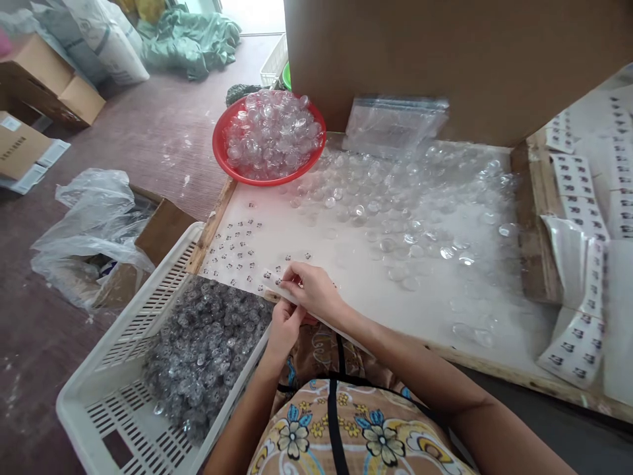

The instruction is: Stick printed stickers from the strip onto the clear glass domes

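Observation:
Close together at the table's front edge, my two hands meet over a white sticker strip point(277, 294) printed with small dark figures. My left hand point(283, 328) is closed, pinching the strip from below. Just above it my right hand point(316, 287) has thumb and forefinger together at the strip; whatever small thing lies between those fingertips is hidden. Left of my hands, small clear discs with dark printed figures point(240, 253) lie spread on the white table top point(316, 234). Plain clear discs point(386, 204) are scattered over its far and right parts.
A red basin point(219, 153) heaped with clear discs stands at the far left corner. Below the table's left end, a white crate point(101, 376) holds many dark-printed discs point(210, 349). Clear bags point(395, 125) lean on a cardboard panel point(435, 66). Sticker strips point(576, 343) lie right, beyond a wooden bar point(534, 224).

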Motion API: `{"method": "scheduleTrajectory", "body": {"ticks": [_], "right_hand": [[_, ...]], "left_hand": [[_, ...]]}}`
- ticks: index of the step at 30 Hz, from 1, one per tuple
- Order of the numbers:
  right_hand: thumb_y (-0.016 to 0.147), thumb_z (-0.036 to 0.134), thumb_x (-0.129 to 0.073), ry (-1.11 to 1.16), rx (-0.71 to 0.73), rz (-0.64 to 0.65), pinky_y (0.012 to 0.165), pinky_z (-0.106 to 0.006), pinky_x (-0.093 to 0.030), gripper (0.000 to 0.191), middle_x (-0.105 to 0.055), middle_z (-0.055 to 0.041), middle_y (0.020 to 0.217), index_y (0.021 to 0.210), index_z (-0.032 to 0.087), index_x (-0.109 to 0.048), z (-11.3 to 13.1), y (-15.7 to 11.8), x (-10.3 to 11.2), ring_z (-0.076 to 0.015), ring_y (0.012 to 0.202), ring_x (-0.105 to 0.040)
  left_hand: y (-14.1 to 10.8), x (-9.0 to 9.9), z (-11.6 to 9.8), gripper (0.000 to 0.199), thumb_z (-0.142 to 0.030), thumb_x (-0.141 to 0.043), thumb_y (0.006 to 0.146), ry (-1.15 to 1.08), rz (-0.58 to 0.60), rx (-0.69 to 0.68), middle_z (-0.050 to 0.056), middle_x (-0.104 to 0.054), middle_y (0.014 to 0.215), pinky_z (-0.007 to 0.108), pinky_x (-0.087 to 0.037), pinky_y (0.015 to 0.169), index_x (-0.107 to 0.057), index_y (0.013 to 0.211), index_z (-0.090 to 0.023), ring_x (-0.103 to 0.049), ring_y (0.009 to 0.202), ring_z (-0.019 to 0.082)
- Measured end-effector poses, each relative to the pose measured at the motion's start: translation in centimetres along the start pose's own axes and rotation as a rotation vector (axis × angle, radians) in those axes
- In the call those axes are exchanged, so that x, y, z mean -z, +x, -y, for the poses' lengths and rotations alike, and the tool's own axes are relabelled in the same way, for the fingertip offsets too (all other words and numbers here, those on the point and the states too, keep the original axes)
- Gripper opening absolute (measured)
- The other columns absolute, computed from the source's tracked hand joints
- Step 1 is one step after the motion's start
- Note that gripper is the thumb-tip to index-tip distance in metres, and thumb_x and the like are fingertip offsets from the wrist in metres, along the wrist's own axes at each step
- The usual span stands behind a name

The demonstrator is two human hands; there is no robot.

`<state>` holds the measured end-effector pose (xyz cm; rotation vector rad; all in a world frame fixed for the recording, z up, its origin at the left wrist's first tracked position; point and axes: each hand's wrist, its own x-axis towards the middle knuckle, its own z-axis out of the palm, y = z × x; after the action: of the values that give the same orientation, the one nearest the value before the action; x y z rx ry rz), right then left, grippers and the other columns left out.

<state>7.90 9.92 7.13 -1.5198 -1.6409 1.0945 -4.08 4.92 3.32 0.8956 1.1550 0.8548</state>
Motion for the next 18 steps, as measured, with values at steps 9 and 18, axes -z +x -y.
{"method": "scheduleTrajectory", "body": {"ticks": [9,18], "right_hand": [[0.081,0.020,-0.070,0.171,-0.154,0.084,0.068,-0.024,-0.045,0.002,-0.071,0.0012,0.076,0.082,0.020,-0.068,-0.3,-0.1,0.5,-0.0141,0.071,-0.064],[0.085,0.017,-0.060,0.091,0.224,-0.135,0.085,-0.032,-0.046,0.007,-0.066,-0.0059,0.095,0.079,0.021,-0.061,0.0,-1.3,0.2,-0.0195,0.096,-0.059]], "left_hand": [[-0.3,-0.1,-0.1,0.037,-0.047,-0.073,0.078,0.056,0.019,-0.009,0.003,-0.067,0.070,0.029,-0.057,0.057,-0.066,0.088,-0.013,-0.065,0.058,0.018],[-0.3,-0.1,-0.4,0.034,-0.045,-0.076,0.075,0.067,-0.028,-0.032,0.002,-0.067,0.069,0.028,-0.055,0.060,-0.066,0.082,-0.013,-0.065,0.063,0.018]]}}
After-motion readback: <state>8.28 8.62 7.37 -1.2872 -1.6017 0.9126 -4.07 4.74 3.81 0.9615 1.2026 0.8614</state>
